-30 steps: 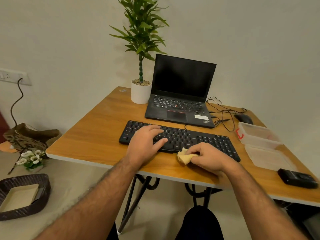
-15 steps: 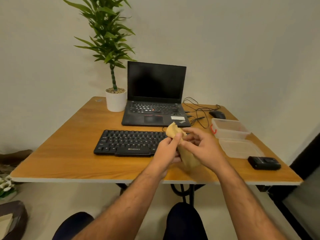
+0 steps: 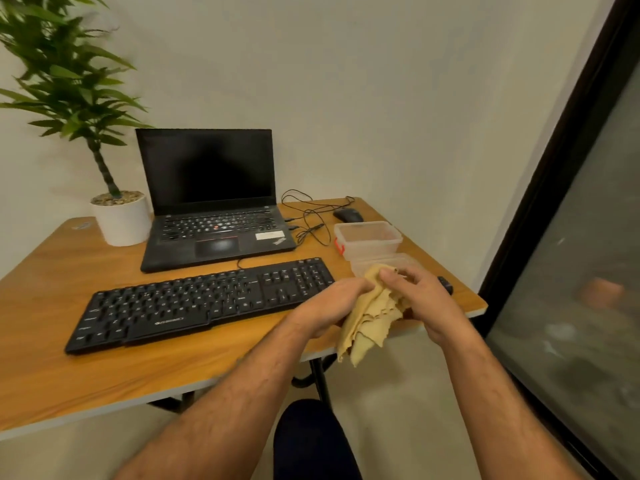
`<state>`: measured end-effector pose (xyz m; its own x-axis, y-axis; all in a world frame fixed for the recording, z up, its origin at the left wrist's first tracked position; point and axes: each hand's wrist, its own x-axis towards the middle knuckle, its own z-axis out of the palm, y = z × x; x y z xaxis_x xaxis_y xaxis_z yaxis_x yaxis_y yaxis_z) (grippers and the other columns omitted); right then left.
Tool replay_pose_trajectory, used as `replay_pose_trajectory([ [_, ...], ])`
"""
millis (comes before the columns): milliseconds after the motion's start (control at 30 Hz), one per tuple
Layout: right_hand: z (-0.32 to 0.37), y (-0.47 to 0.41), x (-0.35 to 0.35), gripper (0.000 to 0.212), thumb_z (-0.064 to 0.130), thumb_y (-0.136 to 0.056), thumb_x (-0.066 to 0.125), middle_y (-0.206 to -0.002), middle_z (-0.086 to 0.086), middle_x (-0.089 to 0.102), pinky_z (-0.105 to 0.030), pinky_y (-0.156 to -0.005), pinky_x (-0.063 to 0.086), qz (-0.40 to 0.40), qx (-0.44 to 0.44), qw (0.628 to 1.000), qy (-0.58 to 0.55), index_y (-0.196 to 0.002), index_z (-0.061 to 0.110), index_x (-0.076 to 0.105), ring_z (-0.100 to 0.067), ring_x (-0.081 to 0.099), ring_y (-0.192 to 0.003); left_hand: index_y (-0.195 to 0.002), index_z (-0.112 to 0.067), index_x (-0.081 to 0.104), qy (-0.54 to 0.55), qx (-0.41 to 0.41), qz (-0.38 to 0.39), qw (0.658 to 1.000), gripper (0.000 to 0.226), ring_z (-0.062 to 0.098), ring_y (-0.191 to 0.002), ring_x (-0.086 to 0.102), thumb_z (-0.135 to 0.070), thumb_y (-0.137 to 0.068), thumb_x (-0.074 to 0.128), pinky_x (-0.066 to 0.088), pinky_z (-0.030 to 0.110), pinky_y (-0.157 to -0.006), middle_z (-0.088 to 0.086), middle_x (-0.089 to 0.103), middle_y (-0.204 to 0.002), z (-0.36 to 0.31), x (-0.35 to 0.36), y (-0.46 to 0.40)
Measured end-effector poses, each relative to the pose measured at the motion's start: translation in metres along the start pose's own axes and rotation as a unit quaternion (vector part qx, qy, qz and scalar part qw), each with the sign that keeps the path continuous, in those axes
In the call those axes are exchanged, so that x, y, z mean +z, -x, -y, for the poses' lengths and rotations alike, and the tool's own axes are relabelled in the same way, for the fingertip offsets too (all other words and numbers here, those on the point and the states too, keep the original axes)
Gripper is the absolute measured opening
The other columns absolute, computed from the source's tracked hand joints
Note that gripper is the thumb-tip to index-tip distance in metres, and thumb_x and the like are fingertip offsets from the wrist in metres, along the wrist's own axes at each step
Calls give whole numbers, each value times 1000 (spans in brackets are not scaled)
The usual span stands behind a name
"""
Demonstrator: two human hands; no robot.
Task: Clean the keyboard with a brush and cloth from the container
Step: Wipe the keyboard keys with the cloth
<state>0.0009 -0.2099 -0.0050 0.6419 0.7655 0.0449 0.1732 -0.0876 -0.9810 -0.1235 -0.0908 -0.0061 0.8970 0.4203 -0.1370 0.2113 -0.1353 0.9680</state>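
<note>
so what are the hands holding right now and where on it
Both hold the yellow cloth: the left hand grips its bunched left side, the right hand pinches its top edge; the rest hangs loose.

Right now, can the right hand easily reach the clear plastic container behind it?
Probably yes: the right hand sits just before the clear plastic container, nothing between, but it holds the yellow cloth with the left hand.

Both forearms bare, no sleeves, watch or rings in sight; dark trousers (navy, perhaps) on the knee (image 3: 311, 441).
</note>
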Motion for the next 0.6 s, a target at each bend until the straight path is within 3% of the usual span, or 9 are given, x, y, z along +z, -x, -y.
replay_pose_trajectory([
  [33,-4,0,-8,36,41,-80,77,-86,-9,74,-38,-74,54,6,15,1000,-5,-95,8,72,-26,68,-83,-99,-19,65,-11,-11,18,1000,30,18,-90,64,-32,-104,39,49,36,-85,3,71,-98,0,4,-5],
  [133,-17,0,-26,37,25,-86,74,-80,-18,68,-41,-73,52,21,52,998,0,-91,-10,65,-29,63,-72,-110,-17,67,-27,-30,50,998,32,24,-106,67,-36,-104,42,50,39,-97,7,72,-111,3,9,-16],
  [267,-25,2,-35,18,21,-91,69,-77,-13,68,-29,-57,53,-27,69,997,-20,-85,6,63,-21,64,-65,-107,-22,65,-80,-32,100,991,25,14,-97,66,-45,-96,61,51,30,-87,-1,71,-106,14,5,-22],
  [367,-33,0,-40,19,28,-94,64,-79,-10,66,-29,-53,47,-45,84,995,-3,-92,9,61,-20,61,-66,-110,-20,62,-125,-35,98,987,27,15,-94,65,-32,-89,74,53,37,-87,5,70,-107,24,3,-28],
  [500,-41,-4,-43,19,30,-94,64,-74,-4,60,-23,-44,34,-59,89,994,5,-92,13,58,-13,51,-56,-107,-20,65,-130,-37,64,989,17,15,-93,65,-26,-92,70,53,38,-89,6,70,-108,25,6,-35],
  [600,-43,-12,-46,17,21,-90,71,-75,-5,62,-24,-42,36,-63,91,994,-25,-96,13,57,-13,53,-54,-100,-23,64,-148,-30,27,988,7,10,-85,62,-27,-94,66,52,29,-75,-2,68,-96,23,7,-44],
])
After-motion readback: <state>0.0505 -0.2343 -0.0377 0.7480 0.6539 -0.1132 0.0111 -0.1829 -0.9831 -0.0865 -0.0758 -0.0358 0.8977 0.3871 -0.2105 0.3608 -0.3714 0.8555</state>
